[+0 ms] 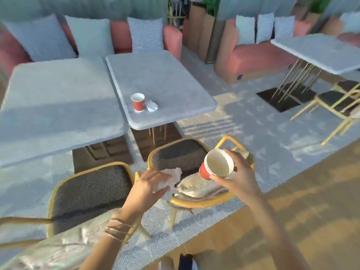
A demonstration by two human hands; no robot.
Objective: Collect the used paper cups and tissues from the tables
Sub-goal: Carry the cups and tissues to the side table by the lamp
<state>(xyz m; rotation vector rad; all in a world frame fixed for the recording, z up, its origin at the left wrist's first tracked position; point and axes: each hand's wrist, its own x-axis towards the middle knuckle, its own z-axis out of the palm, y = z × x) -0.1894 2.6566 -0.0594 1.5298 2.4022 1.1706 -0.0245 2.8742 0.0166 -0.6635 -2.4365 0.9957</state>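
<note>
The right hand (pixel 236 172), lower centre-right of the frame, grips a tilted red paper cup (pixel 216 165) by its rim, mouth facing the camera. The left hand (pixel 148 187), just left of it, clutches a crumpled white tissue (pixel 171 177). Both are above a yellow-framed chair (pixel 175 152). Higher, mid-frame, a second red cup (pixel 138 102) stands upright just beside another tissue (pixel 152 106) near the grey table (pixel 165 75) edge.

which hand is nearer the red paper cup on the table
Left. The left hand, gripping a crumpled white tissue, is in front of the red paper cup; the right hand, holding another red cup, sits farther right.
</note>
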